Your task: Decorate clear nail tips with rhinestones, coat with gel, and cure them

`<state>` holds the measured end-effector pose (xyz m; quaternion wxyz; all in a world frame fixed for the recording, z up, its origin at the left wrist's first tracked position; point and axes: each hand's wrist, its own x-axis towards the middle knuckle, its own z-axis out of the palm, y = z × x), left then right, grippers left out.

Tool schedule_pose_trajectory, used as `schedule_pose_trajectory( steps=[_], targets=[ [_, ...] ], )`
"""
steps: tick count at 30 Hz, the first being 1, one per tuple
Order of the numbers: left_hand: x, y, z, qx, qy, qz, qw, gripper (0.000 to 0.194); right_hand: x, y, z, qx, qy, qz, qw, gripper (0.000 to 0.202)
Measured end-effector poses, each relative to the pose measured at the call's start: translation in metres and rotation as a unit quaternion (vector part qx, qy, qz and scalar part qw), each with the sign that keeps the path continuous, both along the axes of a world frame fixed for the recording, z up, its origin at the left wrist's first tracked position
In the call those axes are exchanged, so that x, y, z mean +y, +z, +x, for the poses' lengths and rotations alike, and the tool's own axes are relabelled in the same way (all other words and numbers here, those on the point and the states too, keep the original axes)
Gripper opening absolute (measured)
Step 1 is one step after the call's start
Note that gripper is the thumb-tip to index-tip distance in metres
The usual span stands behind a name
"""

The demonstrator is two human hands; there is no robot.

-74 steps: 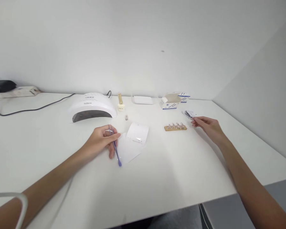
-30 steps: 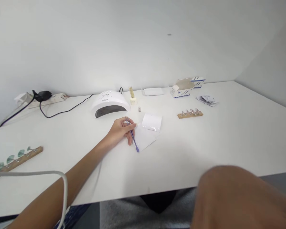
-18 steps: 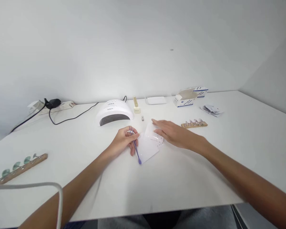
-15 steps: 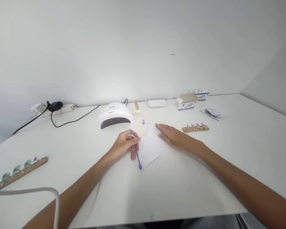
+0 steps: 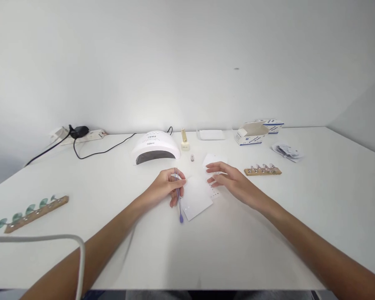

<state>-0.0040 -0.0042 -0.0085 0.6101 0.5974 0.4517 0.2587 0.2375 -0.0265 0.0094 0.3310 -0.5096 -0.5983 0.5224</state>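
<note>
Purple tweezers [image 5: 179,208] are held in my left hand [image 5: 170,185], their rounded end pointing toward me. White sheets [image 5: 196,198] lie between my hands, and a small clear piece seems to stick out at my left fingertips, too faint to make out. My right hand [image 5: 229,181] hovers over the right side of the papers with its fingers apart and nothing visible in them. Beneath its fingers a sheet with rows of tiny dots [image 5: 214,192] shows. Beyond the papers are a small clear vial-like item [image 5: 192,158] and a cream bottle [image 5: 185,146].
A white lamp [image 5: 156,148] stands behind my left hand. Wooden strips with nail tips lie at right [image 5: 262,170] and far left [image 5: 37,213]. Farther back are an open box [image 5: 251,134], packets [image 5: 287,152] and a power strip [image 5: 95,135]. A white cable [image 5: 50,238] crosses the lower left.
My right fingers have spread and drawn back from the paper, uncovering more of the dotted sheet. My left hand still holds the tweezers. The whole view has shifted slightly.
</note>
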Motion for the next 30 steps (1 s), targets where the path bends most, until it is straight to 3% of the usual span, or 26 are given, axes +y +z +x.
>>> schedule_pose_trajectory(
  steps=[6,12,17,22,27,30],
  targets=[
    [0.000,-0.002,0.001,0.017,-0.007,0.007,1.000,0.021,-0.004,0.004,-0.007,0.172,0.019,-0.166,0.971,0.046],
    [0.000,-0.002,0.002,-0.002,-0.016,0.000,1.000,0.026,-0.011,-0.003,-0.016,0.206,0.047,-0.188,0.959,0.067],
    [-0.001,0.002,0.002,-0.042,-0.018,-0.016,0.999,0.028,-0.017,-0.013,-0.025,0.159,0.113,-0.186,0.963,0.040],
    [-0.005,0.011,0.004,-0.086,0.011,-0.026,0.996,0.027,-0.013,-0.021,-0.025,0.166,0.048,-0.150,0.974,0.020],
    [-0.012,0.018,0.009,-0.047,0.061,0.096,0.992,0.020,-0.012,-0.025,-0.023,0.220,0.020,-0.159,0.962,0.014],
    [-0.019,0.020,0.011,0.022,0.079,0.164,0.983,0.014,-0.013,-0.024,-0.024,0.245,0.023,-0.174,0.954,0.016]
  ],
)
